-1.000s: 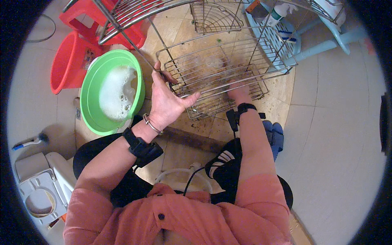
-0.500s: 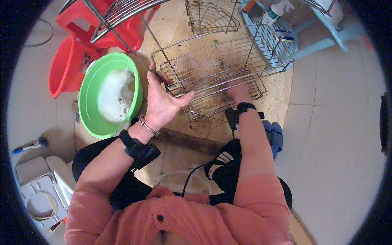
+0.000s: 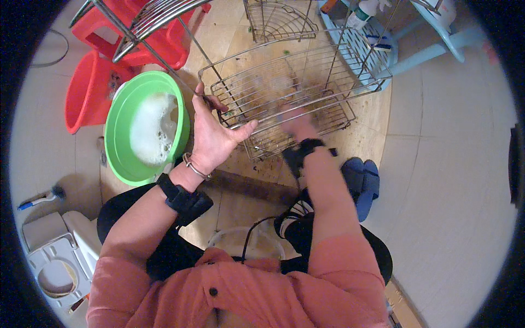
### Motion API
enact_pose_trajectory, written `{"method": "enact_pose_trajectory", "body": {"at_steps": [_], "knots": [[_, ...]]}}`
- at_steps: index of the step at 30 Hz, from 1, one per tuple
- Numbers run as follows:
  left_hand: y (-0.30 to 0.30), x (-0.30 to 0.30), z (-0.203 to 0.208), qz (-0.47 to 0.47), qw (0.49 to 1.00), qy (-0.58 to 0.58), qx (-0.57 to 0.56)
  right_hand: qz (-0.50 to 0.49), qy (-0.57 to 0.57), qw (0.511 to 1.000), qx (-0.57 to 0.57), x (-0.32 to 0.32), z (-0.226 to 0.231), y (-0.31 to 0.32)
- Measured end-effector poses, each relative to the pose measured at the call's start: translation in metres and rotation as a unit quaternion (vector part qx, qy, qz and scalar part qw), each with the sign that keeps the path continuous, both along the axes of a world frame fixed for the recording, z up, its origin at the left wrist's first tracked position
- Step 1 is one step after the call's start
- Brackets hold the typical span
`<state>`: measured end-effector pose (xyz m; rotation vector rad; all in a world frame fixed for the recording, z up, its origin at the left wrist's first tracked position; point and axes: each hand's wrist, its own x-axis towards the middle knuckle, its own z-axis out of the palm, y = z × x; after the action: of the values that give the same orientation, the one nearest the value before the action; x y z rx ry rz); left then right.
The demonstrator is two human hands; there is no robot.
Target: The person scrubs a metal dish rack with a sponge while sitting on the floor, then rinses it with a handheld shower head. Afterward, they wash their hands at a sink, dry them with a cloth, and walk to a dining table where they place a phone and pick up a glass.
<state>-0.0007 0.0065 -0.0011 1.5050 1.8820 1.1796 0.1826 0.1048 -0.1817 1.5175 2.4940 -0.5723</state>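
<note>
A rusty, stained wire rack basket (image 3: 333,82) lies on the wet floor in front of me. My left hand (image 3: 213,134) grips the basket's near-left rim, fingers curled over the wire and thumb stretched along the edge. My right hand (image 3: 298,127) is down inside the basket on its wire bottom. It is motion-blurred, so whether it holds anything cannot be made out. Both wrists wear black bands.
A green basin (image 3: 117,109) of soapy water sits left of the rack, with a red basin (image 3: 85,95) and a red stool (image 3: 153,38) behind it. Further off are another wire rack (image 3: 279,19), a light blue stool (image 3: 437,38), blue sandals (image 3: 362,180) and a toilet (image 3: 49,262).
My right hand has shifted a little to the left inside the basket and is now blurred. My left hand keeps its hold on the rim.
</note>
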Motion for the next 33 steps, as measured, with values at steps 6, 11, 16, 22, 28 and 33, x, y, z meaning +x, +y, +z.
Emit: {"method": "enact_pose_trajectory", "body": {"at_steps": [6,11,16,22,28,33], "knots": [[-0.001,0.001,-0.001,-0.006,1.0,0.004,0.005,-0.091,-0.111,0.989,0.042,0.059,-0.002,0.011],[-0.005,0.004,0.0,0.0,1.0,-0.012,0.011,0.045,-0.073,0.995,-0.06,-0.015,-0.027,-0.032],[-0.002,0.001,0.001,0.003,1.0,0.017,0.006,0.056,0.05,0.997,0.003,-0.051,0.004,-0.061],[0.002,-0.001,-0.001,-0.003,1.0,0.023,0.019,-0.101,-0.081,0.991,-0.037,0.033,0.028,0.014],[-0.002,0.002,-0.002,-0.001,1.0,0.026,0.018,0.021,0.015,0.999,-0.022,-0.018,-0.014,-0.041],[-0.002,0.003,-0.002,0.004,1.0,0.014,0.008,0.064,0.087,0.988,-0.113,-0.065,-0.004,-0.07]]}}
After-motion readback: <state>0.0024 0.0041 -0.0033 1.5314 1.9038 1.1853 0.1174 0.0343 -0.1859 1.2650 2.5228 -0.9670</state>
